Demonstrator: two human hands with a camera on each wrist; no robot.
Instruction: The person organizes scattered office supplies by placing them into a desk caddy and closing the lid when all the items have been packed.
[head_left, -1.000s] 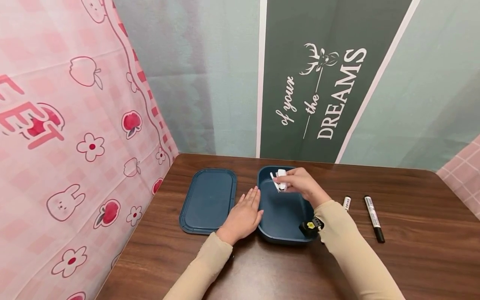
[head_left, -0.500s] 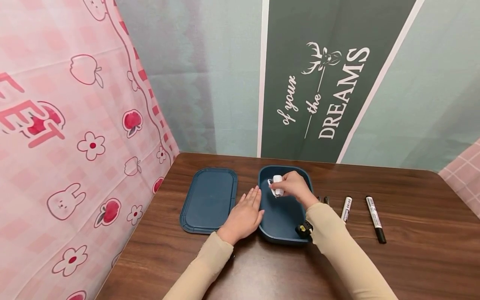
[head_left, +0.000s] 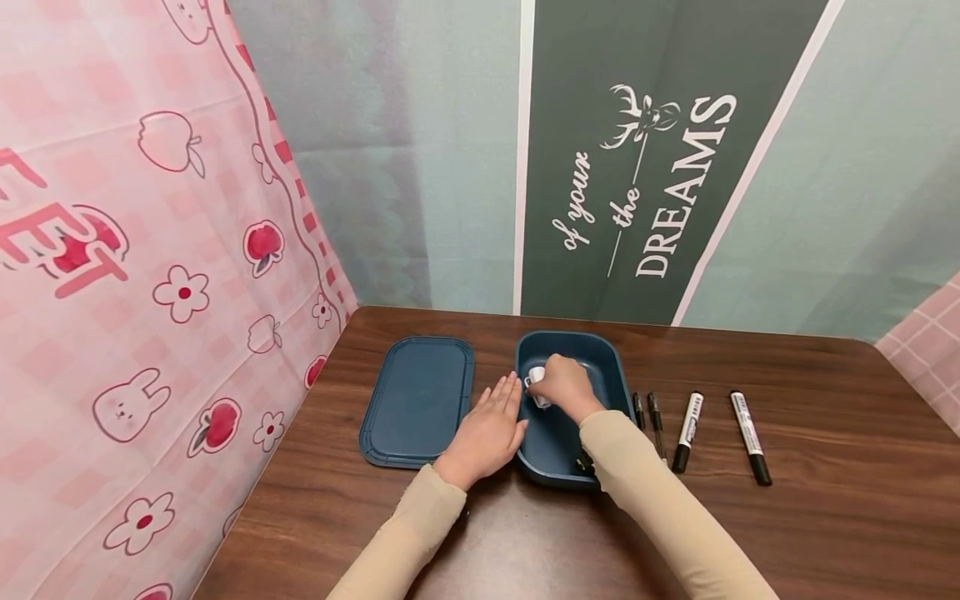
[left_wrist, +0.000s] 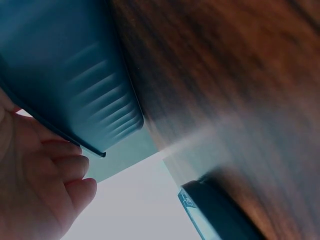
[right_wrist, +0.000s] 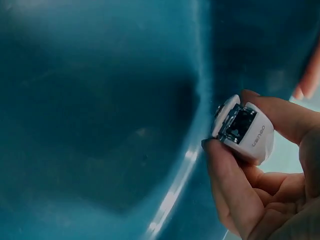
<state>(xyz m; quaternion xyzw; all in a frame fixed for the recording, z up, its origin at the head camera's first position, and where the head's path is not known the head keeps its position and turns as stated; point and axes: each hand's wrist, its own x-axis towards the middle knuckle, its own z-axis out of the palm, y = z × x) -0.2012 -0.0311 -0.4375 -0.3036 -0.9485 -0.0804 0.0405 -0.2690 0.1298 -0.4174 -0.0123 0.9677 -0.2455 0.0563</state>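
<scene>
In the head view, a deep blue box [head_left: 553, 450] stands on the table. Inside it, near its left wall, my right hand [head_left: 566, 385] holds a small white stapler [head_left: 537, 389]. The right wrist view has the stapler [right_wrist: 252, 132] pinched between thumb and fingers, its metal end facing the camera, low by the curved edge of the box floor [right_wrist: 100, 130]. My left hand [head_left: 487, 429] rests with extended fingers against the box's left outer side. From the left wrist, these fingers [left_wrist: 70, 170] touch the box's rim, and its ribbed wall [left_wrist: 100, 100] shows.
A flat blue lid [head_left: 420, 400] lies left of the box, partly behind the left hand. To the right are two thin black pens [head_left: 657, 425], a white marker [head_left: 688, 432] with a black cap and another such marker [head_left: 751, 437]. A curtain [head_left: 450, 167] hangs behind the table.
My right hand has lowered the stapler into the box, moving it toward the near left. The pens beside the box have come into view. The left hand stays in place.
</scene>
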